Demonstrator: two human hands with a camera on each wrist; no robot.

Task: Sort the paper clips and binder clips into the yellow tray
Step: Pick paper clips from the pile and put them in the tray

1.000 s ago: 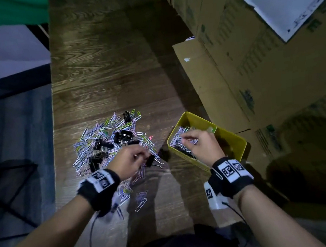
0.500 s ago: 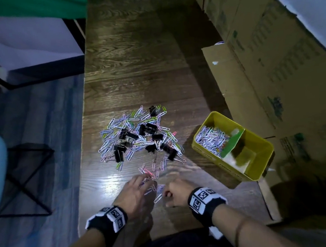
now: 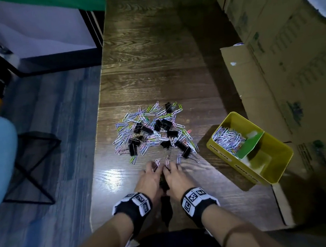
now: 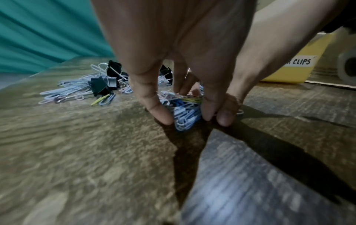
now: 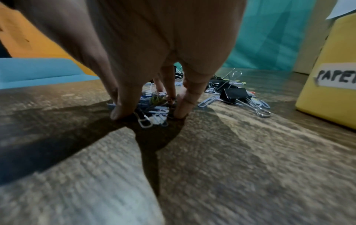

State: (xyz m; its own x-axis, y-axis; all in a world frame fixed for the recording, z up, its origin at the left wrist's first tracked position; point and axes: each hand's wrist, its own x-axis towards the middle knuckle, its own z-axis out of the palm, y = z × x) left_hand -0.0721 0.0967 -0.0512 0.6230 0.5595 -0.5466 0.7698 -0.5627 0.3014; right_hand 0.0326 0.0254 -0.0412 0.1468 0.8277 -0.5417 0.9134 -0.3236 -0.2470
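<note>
Pastel wire paper clips (image 4: 185,115) lie bunched between the left hand (image 3: 150,178) and right hand (image 3: 177,177), both pinching them against the wood-grain counter (image 3: 152,73).

A pile of clips (image 3: 151,132) is lying on the table (image 3: 151,63). The tray (image 3: 245,173) is sitting to its right, with paper clips (image 3: 228,139) in its far part. The left hand (image 3: 150,177) and right hand (image 3: 177,175) are holding a small bunch (image 4: 185,115) just in front of the pile.

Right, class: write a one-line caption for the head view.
Sorting clips: left hand and right hand pinch paper clips together on the table, yellow tray at right.
</note>
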